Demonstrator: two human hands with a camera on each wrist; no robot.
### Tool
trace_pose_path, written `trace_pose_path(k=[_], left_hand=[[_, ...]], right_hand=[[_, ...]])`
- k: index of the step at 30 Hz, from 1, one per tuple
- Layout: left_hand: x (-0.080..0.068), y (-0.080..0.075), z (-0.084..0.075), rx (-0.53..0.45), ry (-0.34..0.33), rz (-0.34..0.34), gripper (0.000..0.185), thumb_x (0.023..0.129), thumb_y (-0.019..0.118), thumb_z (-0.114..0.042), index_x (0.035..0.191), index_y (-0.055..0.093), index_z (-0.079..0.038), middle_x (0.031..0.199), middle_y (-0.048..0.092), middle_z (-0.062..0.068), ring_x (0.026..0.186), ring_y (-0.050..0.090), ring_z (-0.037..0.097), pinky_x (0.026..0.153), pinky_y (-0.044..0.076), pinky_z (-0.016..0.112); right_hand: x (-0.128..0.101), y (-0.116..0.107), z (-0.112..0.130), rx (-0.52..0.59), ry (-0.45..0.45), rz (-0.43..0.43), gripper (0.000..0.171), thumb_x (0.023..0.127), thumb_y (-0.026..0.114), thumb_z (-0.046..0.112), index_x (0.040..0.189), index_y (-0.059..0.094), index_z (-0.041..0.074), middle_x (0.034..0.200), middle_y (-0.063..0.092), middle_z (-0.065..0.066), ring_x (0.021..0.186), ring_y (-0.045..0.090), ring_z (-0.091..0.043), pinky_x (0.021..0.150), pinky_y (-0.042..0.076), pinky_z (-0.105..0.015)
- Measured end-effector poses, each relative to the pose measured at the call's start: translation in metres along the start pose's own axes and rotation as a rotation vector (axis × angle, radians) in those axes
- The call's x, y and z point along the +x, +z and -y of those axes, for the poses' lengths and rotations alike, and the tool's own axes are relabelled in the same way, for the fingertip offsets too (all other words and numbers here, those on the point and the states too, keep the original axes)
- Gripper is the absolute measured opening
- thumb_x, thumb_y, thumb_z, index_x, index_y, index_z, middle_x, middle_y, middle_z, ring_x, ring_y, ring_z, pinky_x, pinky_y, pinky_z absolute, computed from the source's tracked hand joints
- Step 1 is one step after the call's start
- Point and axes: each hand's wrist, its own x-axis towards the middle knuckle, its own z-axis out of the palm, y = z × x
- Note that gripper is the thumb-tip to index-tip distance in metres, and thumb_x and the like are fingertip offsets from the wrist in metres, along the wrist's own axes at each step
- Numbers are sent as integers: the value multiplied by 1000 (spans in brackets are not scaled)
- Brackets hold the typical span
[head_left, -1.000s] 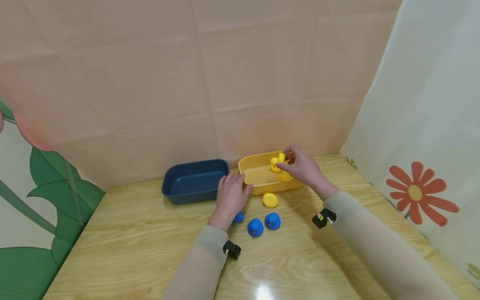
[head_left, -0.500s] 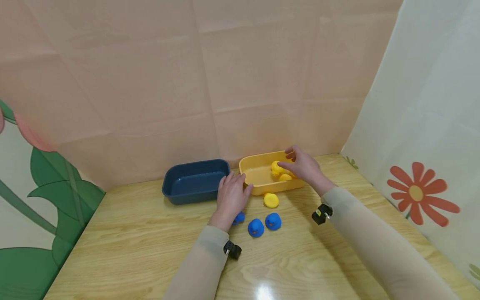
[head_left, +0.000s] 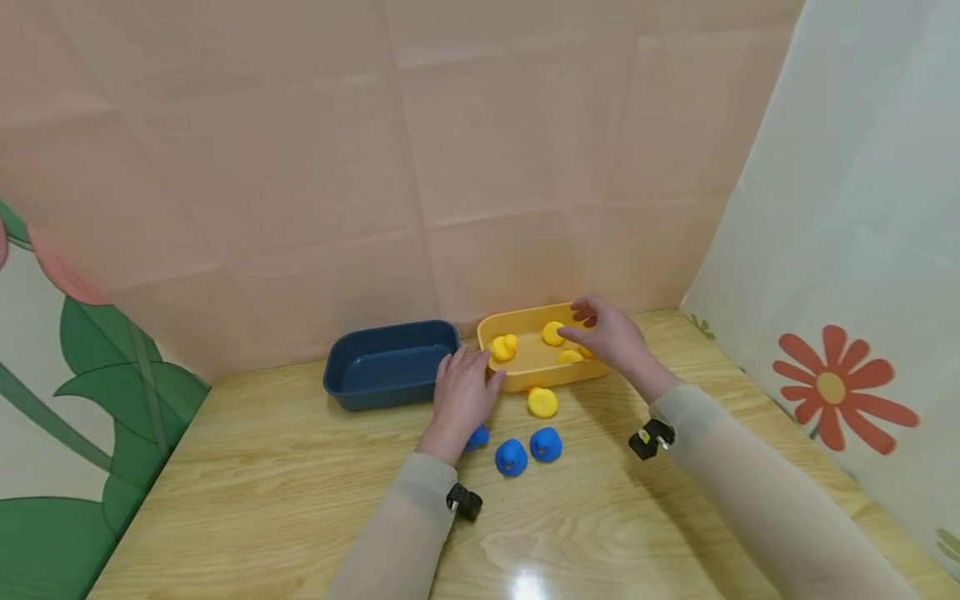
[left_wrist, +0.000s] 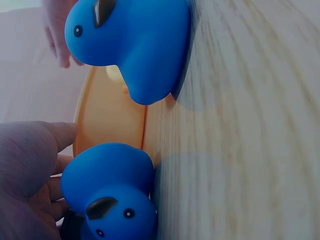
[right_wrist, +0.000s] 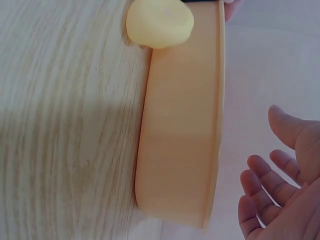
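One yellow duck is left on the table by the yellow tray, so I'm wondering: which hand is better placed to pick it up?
Probably the right hand: it hovers open over the yellow tray, holding nothing, and the yellow duck lies just below it. The left hand rests against the tray's near corner.

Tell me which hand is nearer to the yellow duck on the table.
Left. The left hand rests against the yellow bin's near corner, just beside the yellow duck; the right hand hovers open over the bin, beyond it.
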Motion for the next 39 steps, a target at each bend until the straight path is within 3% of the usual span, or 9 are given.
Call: trace_pose_path(k=[9, 20, 27, 39], left_hand=[[0, 1, -1, -5, 3, -12, 54, 103, 54, -48, 145, 57, -15, 143, 58, 1, 144, 37, 28, 120, 21, 50], [0, -1, -1, -30, -7, 6, 55, 102, 57, -46, 146, 55, -14, 144, 57, 2, 146, 35, 29, 121, 19, 50], [0, -1, -1, -25, -2, 4, 55, 103, 54, -49, 146, 55, -15, 144, 57, 1, 146, 34, 28, 121, 18, 50], [2, -1, 0, -16, -5, 13, 55, 103, 54, -49, 146, 56, -15, 145, 57, 2, 146, 34, 28, 121, 19, 50]], right_hand=[[-20, -1, 8, 40, -66, -32, 54, 90, 76, 44, 129, 59, 11, 123, 64, -13, 111, 59, -34, 90, 51, -49], [-45, 2, 14, 55, -127, -2, 56, 88, 74, 53, 128, 61, 15, 121, 64, -8, 109, 58, -29, 89, 52, -48], [-61, 6, 20, 49, -126, 7, 46, 89, 76, 46, 122, 63, 17, 117, 65, -4, 106, 60, -27, 89, 52, -46], [-78, 21, 18, 11, -110, 26, 43, 87, 81, 39, 118, 71, 13, 106, 72, -4, 93, 65, -20, 80, 52, -41]])
